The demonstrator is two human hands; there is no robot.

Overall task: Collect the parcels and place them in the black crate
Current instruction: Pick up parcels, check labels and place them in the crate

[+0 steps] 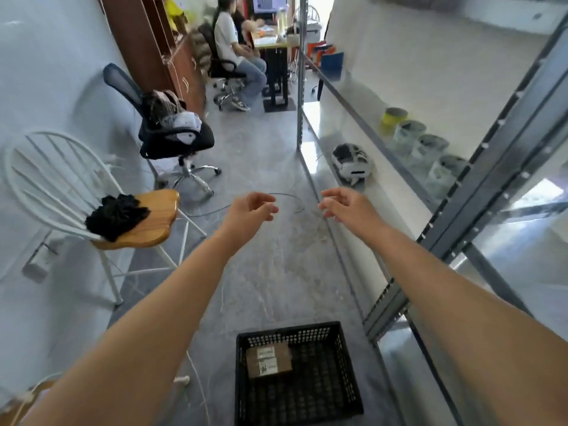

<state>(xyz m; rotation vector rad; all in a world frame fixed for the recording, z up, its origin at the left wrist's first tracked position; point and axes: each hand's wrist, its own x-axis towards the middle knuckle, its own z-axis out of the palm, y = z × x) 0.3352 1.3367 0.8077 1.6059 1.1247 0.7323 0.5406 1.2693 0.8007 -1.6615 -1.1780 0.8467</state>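
The black crate [350,379] stands on the grey floor at the bottom of the head view. Inside it, against the far left corner, lies a brown cardboard parcel [268,361] with white labels. Both my arms stretch forward well above the crate. My left hand [250,212] and my right hand [345,206] hover side by side at mid-frame, fingers loosely curled and apart, with nothing in either.
A metal shelving rack [479,192] runs along the right, with several jars [428,149] and a white headset [352,162] on its lower shelf. On the left stand a white chair with a wooden seat [147,219] and a black office chair [172,136]. Cables lie on the floor. People sit at a desk far ahead.
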